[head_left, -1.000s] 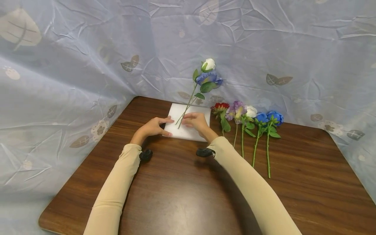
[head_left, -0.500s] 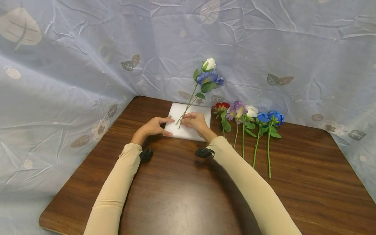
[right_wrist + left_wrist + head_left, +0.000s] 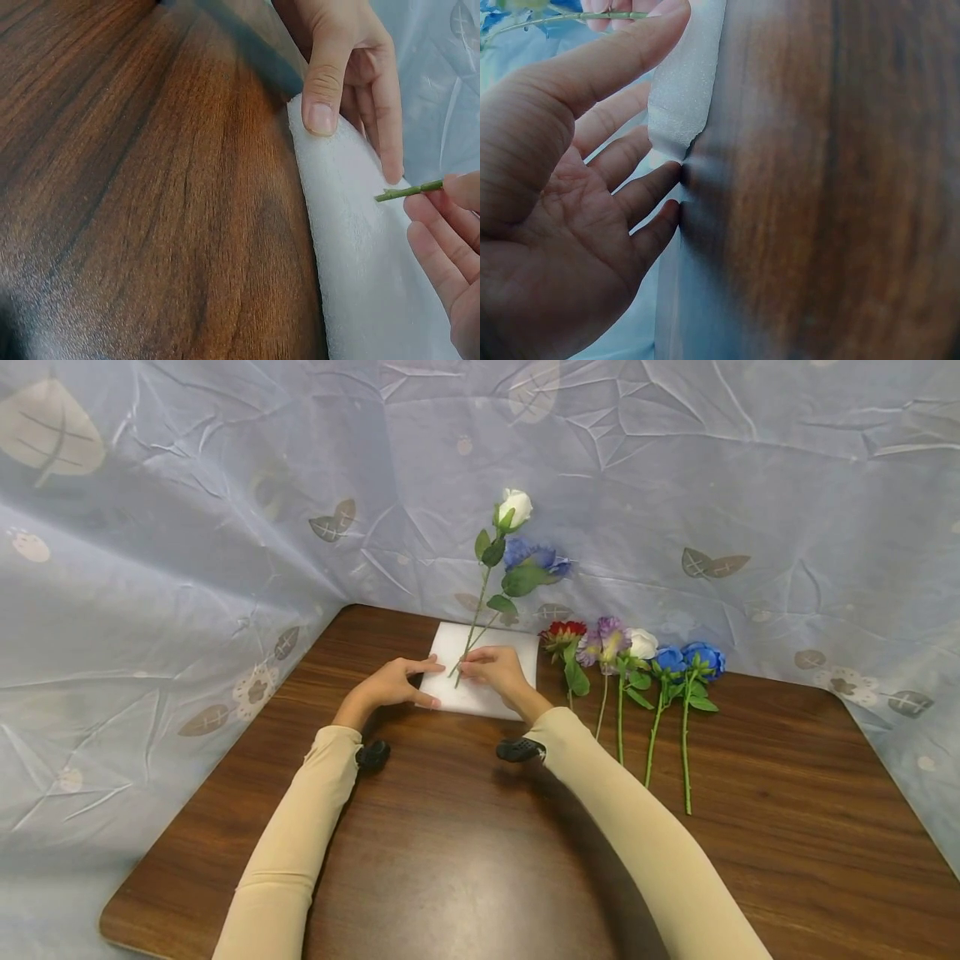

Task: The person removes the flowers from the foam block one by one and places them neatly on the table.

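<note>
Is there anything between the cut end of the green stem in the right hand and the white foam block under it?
Nothing visible. The right hand pinches the green stem of the white rose, its cut end just over the bare top of the white foam block. The left hand holds only the block's left edge, apart from the stem.

Near half of table (image 3: 465, 860) bare, open to approach. Foam (image 3: 480, 693) sits mid-back, both hands on it: left hand (image 3: 386, 687) at its left edge, right hand (image 3: 497, 670) on top pinching stem (image 3: 471, 639). Flower row (image 3: 637, 685) blocks right of foam. Curtain (image 3: 225, 527) closes back and left.
</note>
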### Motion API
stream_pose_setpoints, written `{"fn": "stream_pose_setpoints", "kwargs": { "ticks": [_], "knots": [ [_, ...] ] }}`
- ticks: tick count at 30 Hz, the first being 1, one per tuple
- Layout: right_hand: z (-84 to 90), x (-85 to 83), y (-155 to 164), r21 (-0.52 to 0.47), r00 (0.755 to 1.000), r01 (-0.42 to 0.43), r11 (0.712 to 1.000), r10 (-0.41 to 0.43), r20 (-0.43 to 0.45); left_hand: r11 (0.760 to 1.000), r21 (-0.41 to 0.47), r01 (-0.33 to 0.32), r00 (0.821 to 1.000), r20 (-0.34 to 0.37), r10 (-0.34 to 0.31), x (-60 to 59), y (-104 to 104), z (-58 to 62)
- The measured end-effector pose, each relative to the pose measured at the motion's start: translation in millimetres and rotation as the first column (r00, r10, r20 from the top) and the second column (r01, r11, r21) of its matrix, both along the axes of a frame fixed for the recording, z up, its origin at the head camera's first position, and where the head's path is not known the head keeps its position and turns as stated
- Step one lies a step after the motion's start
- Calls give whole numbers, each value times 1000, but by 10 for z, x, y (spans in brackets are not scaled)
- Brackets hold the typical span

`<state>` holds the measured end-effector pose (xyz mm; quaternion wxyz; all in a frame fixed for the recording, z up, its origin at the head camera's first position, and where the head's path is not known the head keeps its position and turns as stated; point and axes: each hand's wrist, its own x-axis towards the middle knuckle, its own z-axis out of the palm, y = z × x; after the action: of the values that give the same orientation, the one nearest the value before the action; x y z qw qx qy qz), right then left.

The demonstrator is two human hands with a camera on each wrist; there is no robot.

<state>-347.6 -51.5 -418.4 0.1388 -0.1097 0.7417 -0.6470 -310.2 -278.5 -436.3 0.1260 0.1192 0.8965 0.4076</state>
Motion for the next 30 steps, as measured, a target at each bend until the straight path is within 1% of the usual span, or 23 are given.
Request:
{"fn": "stream_pose_setpoints", "kwargs": {
  "ticks": [6, 13, 18, 30],
  "knots": [
    [38, 46, -33, 11, 998, -27, 1000, 28, -58, 1000, 9, 1, 1000, -3, -1, 7, 4, 12],
    [44, 67, -63, 55, 994, -29, 998, 34, -103, 1000, 3, -4, 1000, -4, 4, 14, 10, 25],
    [30, 60, -77, 82, 994, -28, 996, 37, -107, 1000, 6, -8, 1000, -5, 8, 16, 5, 21],
    [50, 75, -74, 106, 993, -26, 994, 39, -115, 1000, 6, -8, 1000, -12, 8, 7, -6, 7]
  ]
}}
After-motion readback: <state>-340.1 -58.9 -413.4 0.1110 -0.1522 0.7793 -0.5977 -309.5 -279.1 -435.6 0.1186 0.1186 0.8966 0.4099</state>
